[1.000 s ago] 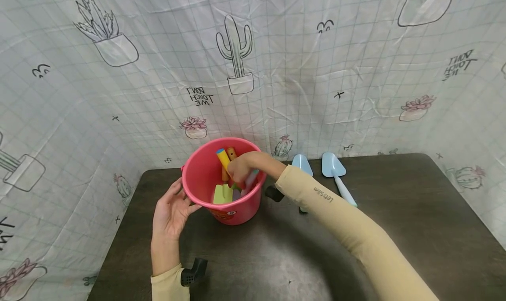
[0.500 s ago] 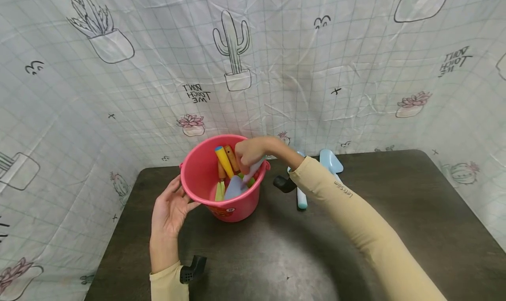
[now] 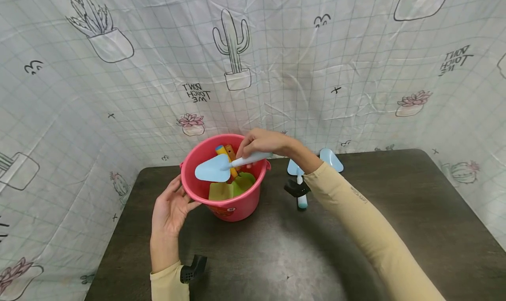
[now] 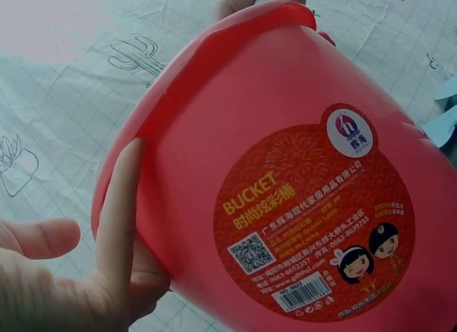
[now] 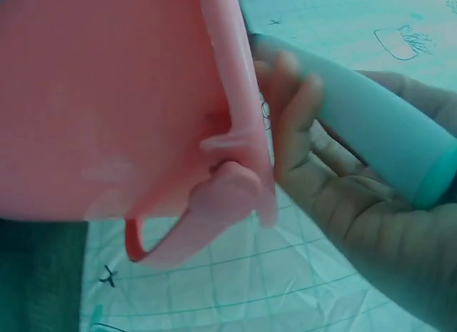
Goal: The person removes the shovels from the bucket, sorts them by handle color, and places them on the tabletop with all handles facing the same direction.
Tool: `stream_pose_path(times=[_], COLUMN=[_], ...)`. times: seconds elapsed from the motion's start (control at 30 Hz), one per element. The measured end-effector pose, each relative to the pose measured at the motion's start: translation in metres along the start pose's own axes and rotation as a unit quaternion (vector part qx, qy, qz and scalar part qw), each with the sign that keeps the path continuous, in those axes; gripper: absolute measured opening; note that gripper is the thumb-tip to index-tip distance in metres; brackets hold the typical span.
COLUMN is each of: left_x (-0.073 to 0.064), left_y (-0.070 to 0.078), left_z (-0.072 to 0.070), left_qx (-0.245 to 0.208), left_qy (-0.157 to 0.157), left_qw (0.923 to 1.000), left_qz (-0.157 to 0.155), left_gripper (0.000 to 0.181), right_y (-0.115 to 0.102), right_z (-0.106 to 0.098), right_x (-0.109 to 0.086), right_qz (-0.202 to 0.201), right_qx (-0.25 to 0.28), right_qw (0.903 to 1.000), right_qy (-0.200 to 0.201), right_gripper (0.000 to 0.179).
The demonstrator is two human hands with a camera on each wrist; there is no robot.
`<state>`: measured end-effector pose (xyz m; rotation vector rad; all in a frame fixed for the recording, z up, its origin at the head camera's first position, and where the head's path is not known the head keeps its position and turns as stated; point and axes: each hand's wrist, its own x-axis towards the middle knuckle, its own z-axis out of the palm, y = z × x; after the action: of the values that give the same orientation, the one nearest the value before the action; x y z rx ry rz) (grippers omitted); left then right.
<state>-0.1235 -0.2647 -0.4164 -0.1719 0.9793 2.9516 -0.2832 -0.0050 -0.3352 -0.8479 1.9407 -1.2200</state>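
Note:
My right hand (image 3: 264, 142) grips the pale handle of a light-blue garden trowel (image 3: 213, 169), whose blade hangs over the mouth of a pink bucket (image 3: 187, 182). In the right wrist view, fingers wrap that handle (image 5: 378, 118) beside the bucket rim. Against the bucket's left side rests my left hand (image 3: 171, 211), spread, its thumb straight against the rim. The left wrist view has this hand (image 4: 107, 268) beside the labelled wall (image 4: 186, 125). Inside the bucket lie a yellow-green scoop-like tool (image 3: 220, 191), a green one (image 3: 243, 183) and a yellow handle (image 3: 222, 150).
Two more light-blue trowels lie on the dark table (image 3: 245, 261) to the right: one (image 3: 302, 201) partly behind my right wrist, the other (image 3: 332, 159) farther right by the wall. A patterned cloth (image 3: 292, 72) hangs close behind the bucket.
My right hand has come up out of the bucket with the light-blue trowel, swinging its blade level and to the left. Tools inside have shifted. The left hand stays on the bucket.

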Motion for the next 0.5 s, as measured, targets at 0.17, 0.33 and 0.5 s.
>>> stream_pose_path(times=[0.17,0.33,0.5], left_x=[0.001,0.002,0.003], left_y=[0.0,0.0,0.0], left_z=[0.0,0.0,-0.001], left_qx=[0.003,-0.001,-0.007], left_qy=[-0.004,-0.01,-0.004], left_qw=[1.0,0.9999,1.0], left_qz=[0.003,0.0,0.002], left_gripper=[0.043,0.046,0.044], right_y=[0.009,0.021,0.03], right_z=[-0.002,-0.003,-0.005], right_x=[-0.006,-0.013,-0.018], right_qz=[0.014,0.03,0.025], right_qx=[0.158,0.3,0.379], right_qw=[0.9863,0.9518,0.9242], right_qy=[0.045,0.055,0.042], right_gripper=[0.027,0.035,0.042])
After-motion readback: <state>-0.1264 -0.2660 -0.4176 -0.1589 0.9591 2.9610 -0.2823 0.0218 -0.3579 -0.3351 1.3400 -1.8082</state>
